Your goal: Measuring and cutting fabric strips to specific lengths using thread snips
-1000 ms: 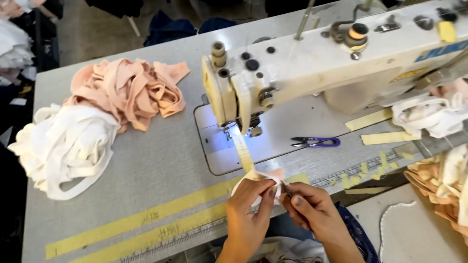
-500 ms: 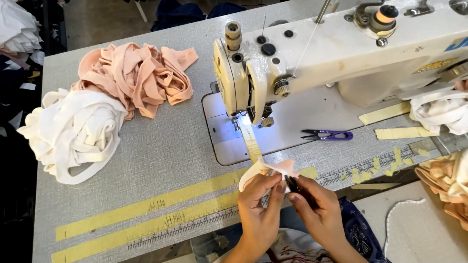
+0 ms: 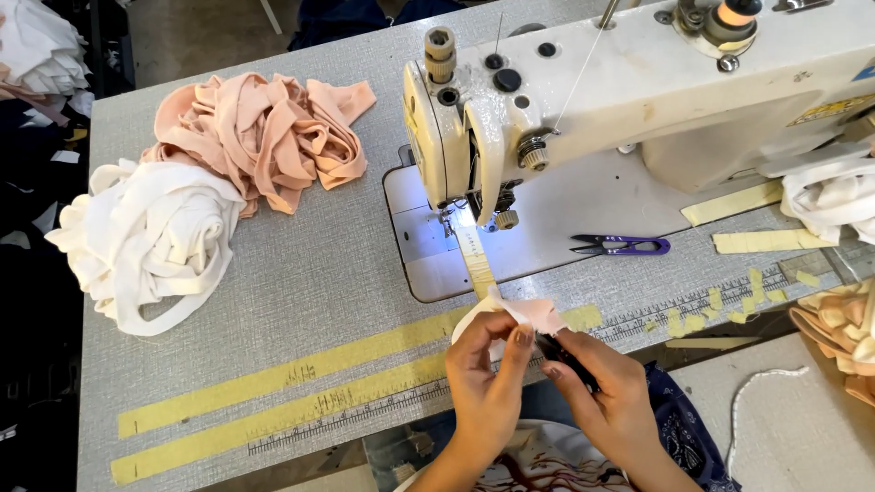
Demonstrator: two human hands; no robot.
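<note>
Small pale-pink fabric piece, crumpled, pinched btwn left hand & right hand; both closed on it.

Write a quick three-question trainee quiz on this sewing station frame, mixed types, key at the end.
1. True or false: the purple thread snips lie on the table, in neither hand.
2. Which fabric pile sits farther from the person? A) white pile B) peach pile
3. What do the left hand and right hand hold between them?

Key: 1 true. 2 B. 3 a small pale fabric piece, just in front of the sewing machine, with a dark tool in the right hand.
</note>
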